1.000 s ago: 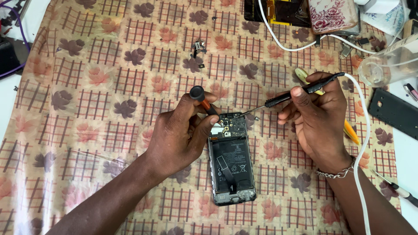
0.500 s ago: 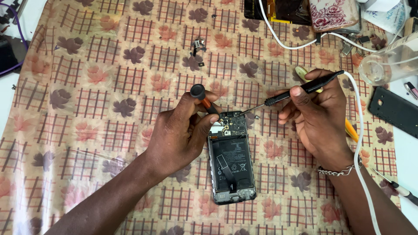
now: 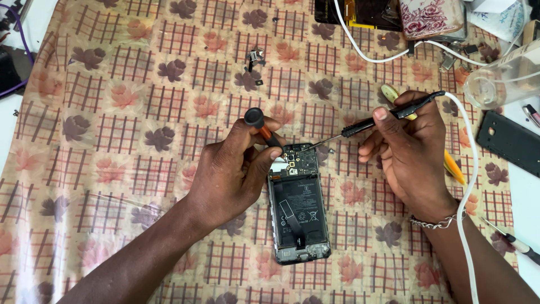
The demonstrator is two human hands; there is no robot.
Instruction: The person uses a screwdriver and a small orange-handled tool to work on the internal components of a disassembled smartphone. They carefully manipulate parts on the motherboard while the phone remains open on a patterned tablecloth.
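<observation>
An opened smartphone (image 3: pixel 298 214) lies back-up on the patterned cloth, its battery and circuit board exposed. My left hand (image 3: pixel 236 169) grips a small screwdriver (image 3: pixel 260 126) with an orange shaft and black cap, its tip down at the phone's upper left corner. My right hand (image 3: pixel 408 155) holds a black soldering iron (image 3: pixel 371 121) with a white cord; its thin tip touches the circuit board near the top of the phone. A metal bracelet sits on my right wrist.
Small metal parts (image 3: pixel 253 59) lie on the checked floral cloth (image 3: pixel 112 112) above the phone. A clear plastic cup (image 3: pixel 500 81) lies at right, next to a black phone cover (image 3: pixel 509 141). A yellow tool (image 3: pixel 453 166) pokes out behind my right hand. Another screwdriver (image 3: pixel 517 243) lies lower right.
Both hands stay in nearly the same place; the soldering iron's tip remains on the board. The view has shifted only slightly.
</observation>
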